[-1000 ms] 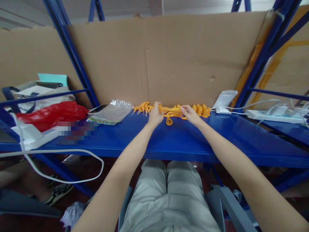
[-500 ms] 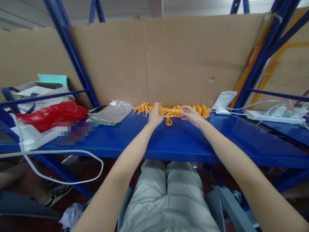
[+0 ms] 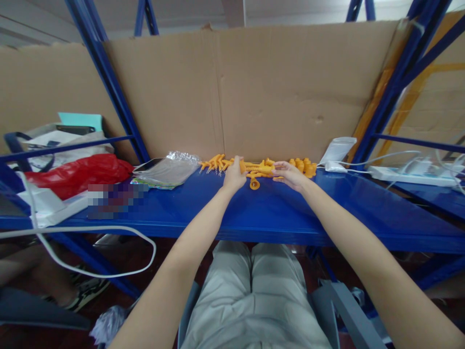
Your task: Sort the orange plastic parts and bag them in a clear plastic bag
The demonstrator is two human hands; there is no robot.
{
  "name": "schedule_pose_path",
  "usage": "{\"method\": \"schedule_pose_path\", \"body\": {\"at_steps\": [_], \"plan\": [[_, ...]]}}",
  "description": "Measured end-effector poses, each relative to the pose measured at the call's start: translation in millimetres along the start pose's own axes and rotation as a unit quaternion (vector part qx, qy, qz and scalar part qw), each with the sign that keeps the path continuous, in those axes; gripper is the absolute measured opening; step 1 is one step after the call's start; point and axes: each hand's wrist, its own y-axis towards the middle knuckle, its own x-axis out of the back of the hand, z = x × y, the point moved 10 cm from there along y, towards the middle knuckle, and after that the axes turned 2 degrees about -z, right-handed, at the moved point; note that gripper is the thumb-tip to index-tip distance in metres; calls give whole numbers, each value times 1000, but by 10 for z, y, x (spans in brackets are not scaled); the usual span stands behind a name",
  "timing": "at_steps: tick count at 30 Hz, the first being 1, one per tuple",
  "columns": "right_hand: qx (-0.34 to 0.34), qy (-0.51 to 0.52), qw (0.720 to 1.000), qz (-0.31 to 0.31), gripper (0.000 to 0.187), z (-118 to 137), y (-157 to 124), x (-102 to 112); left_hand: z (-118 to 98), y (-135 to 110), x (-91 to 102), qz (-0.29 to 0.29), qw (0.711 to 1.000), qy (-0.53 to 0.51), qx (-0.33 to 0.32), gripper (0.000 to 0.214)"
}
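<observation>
Two legs in pale grey trousers (image 3: 254, 295) occupy the near position, below the front edge of the worktop (image 3: 276, 213). Two bare forearms extend forward over that edge and converge toward the rear. One hollow orange cup (image 3: 255, 183) lies between the hands, slightly toward the person. The left hand (image 3: 233, 178) is set thumb side up, roughly in line with its forearm, its fingers curled about one orange part (image 3: 242, 166). The right hand (image 3: 290, 175) is turned inward, fingers partly bent and reaching to the ends of the orange stems (image 3: 259, 169); whether they grip a stem cannot be determined. The stems lie between the two hands; they overlap and cannot be counted. Left of the left hand is one group of orange pieces with silvery tips (image 3: 217, 162); right of the right hand is one row of thicker orange pieces (image 3: 304, 167). One clear plastic pouch (image 3: 169, 170) lies farther left, one white packet (image 3: 337, 152) farther right. Cardboard (image 3: 272, 92) stands behind the worktop.
</observation>
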Motion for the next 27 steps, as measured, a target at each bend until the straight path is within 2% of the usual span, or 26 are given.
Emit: {"method": "schedule_pose_path", "body": {"at_steps": [7, 20, 27], "plan": [[-39, 33, 999, -5, 9, -67, -31, -55, -3, 0, -10, 3, 1000, 5, -1, 48], [-57, 7, 998, -13, 17, -95, -15, 9, 6, 0, -52, 20, 999, 25, -8, 46], [-9, -69, 998, -7, 28, -94, 46, 20, 12, -9, -51, 27, 999, 26, -3, 47]]}}
